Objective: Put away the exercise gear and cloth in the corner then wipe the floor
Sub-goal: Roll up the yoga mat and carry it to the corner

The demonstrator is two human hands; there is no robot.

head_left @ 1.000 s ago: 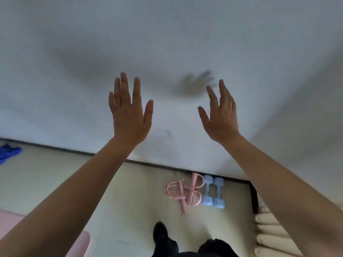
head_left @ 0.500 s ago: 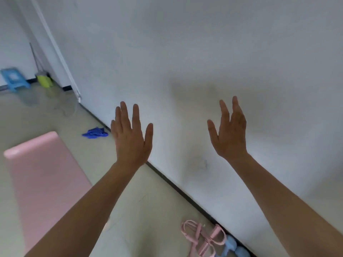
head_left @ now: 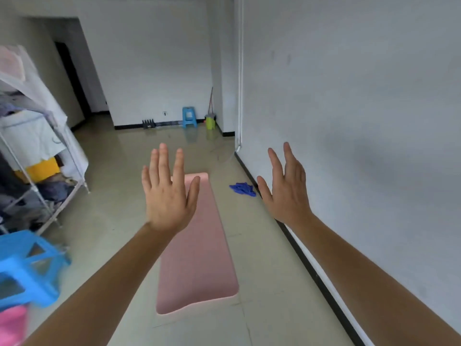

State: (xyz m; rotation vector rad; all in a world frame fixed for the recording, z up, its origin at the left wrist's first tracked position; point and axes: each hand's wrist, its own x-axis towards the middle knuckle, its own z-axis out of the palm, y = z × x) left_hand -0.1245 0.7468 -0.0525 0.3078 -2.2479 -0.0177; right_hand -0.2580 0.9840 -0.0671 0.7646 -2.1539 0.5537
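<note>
bare room, pale floor (head_left: 104,233). left hand (head_left: 169,196) and right hand (head_left: 287,193) were both raised, fingers spread, empty. pink mat (head_left: 199,258) lay flat below the left hand. it looked light and floppy, i'd grab a short end. crumpled blue cloth (head_left: 242,189) sat just left of the right hand's thumb.

Just the one camera is working here, riding on the person's head and looking forward and somewhat down along the length of the room. Its wide lens is taking in the side wall (head_left: 361,121) on the right and the clothes rack (head_left: 37,158) on the left. The left hand (head_left: 169,196) and right hand (head_left: 287,193) are showing close up, the pink mat (head_left: 199,258) is lying beyond them, and the blue stool (head_left: 188,117) is standing far off.
</note>
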